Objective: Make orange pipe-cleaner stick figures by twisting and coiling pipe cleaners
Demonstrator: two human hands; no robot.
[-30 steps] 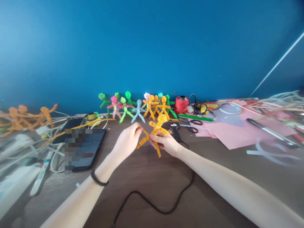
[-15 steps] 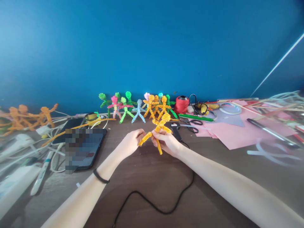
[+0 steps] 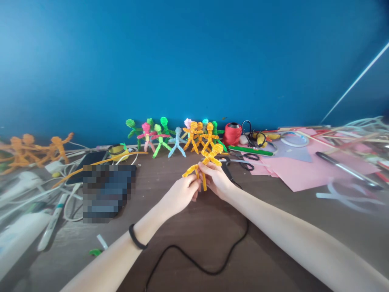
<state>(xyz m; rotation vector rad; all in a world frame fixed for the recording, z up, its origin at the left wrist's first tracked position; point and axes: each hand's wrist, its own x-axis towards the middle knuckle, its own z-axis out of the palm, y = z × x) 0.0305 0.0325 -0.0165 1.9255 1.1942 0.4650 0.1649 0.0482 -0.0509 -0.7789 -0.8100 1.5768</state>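
An orange pipe-cleaner figure (image 3: pixel 212 152) is held between my two hands, above the middle of the dark table (image 3: pixel 182 227). My right hand (image 3: pixel 216 179) is closed around its body, with thumb and fingers pinched. My left hand (image 3: pixel 182 194) pinches a loose orange strand hanging below the figure's coiled limb; its fingertips are partly hidden. Another straight strand hangs down between the hands. Behind them stands a row of finished-looking figures, among them a light blue one (image 3: pixel 178 142), a light green one (image 3: pixel 159 141) and a pink one (image 3: pixel 146 138).
At left lie a phone (image 3: pixel 127 190), tangled white cables, a marker (image 3: pixel 53 223) and more orange figures (image 3: pixel 57 148). Rightward are a red spool (image 3: pixel 232 134), black scissors (image 3: pixel 248 162), pink paper (image 3: pixel 291 174) and a pen (image 3: pixel 346 169). A black cord (image 3: pixel 194 263) crosses the near table.
My left hand has moved right and slightly down, from beside the coiled limb to the loose strand below it. The figure has shifted slightly up and right with my right hand.
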